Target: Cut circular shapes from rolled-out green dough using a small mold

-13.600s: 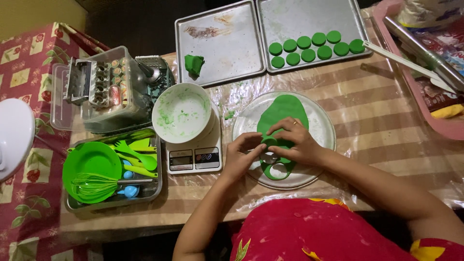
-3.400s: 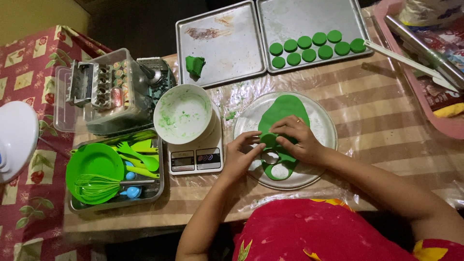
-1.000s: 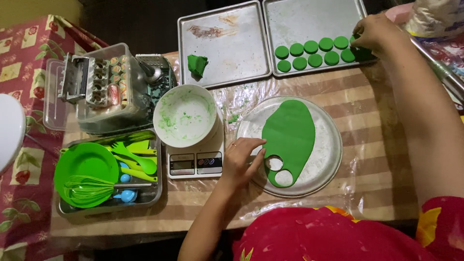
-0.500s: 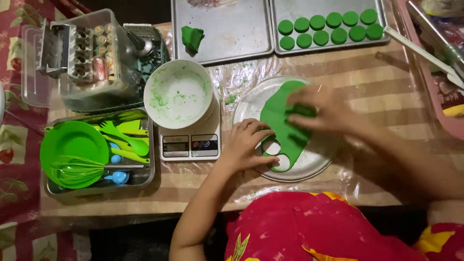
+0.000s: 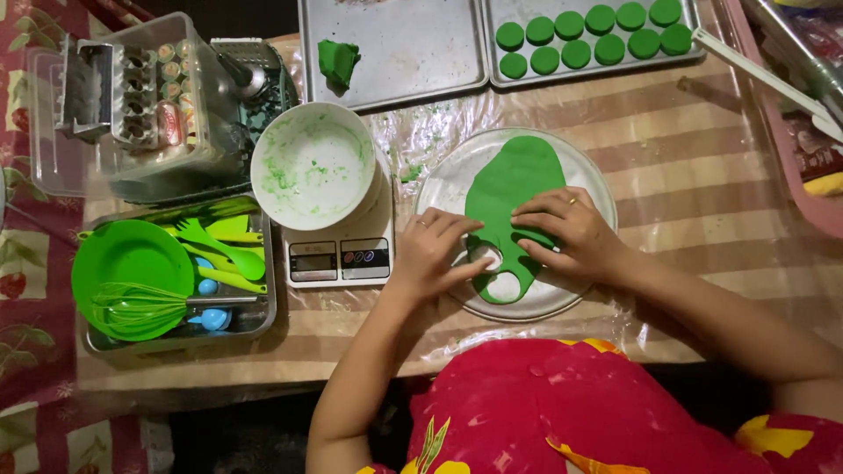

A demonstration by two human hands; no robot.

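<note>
Head view, looking straight down on a striped table (image 5: 702, 219) covered in clear plastic film. Dead centre: a round glass plate (image 5: 597, 180) carrying a flat sheet of green dough (image 5: 514, 180), long and leaf-shaped, with round holes cut out at its near end. Left hand (image 5: 435, 250) lying at the plate's near-left edge, fingers spread flat and pointing toward the dough, fingertips just touching the cut end beside a hole; gripping nothing. Right hand (image 5: 571, 233) pressed down on the dough's near right side, fingers loosely curled and together, thumb tucked toward the sheet; whether a cutter sits under the palm, impossible to tell. A ring on each hand.

Just left of the plate: a white kitchen scale (image 5: 338, 259) with a white bowl (image 5: 313, 165) on top, the bowl smeared with green. Farther left: a metal tray (image 5: 263, 320) holding a green plate (image 5: 130, 272), green spoons and a whisk (image 5: 140, 307). Behind that, a clear plastic box (image 5: 132, 105) of small jars and tools.

Along the far edge: two baking sheets side by side. Left baking sheet (image 5: 413, 53) nearly bare, with one crumpled lump of green dough (image 5: 336, 61). Right baking sheet (image 5: 544, 81) lined with two rows of green rounds (image 5: 588, 39). At the far right, a pink tray (image 5: 790, 132) and a white-handled tool (image 5: 764, 75) lying slantwise. Nearest the camera, a red flowered garment (image 5: 562, 412).
</note>
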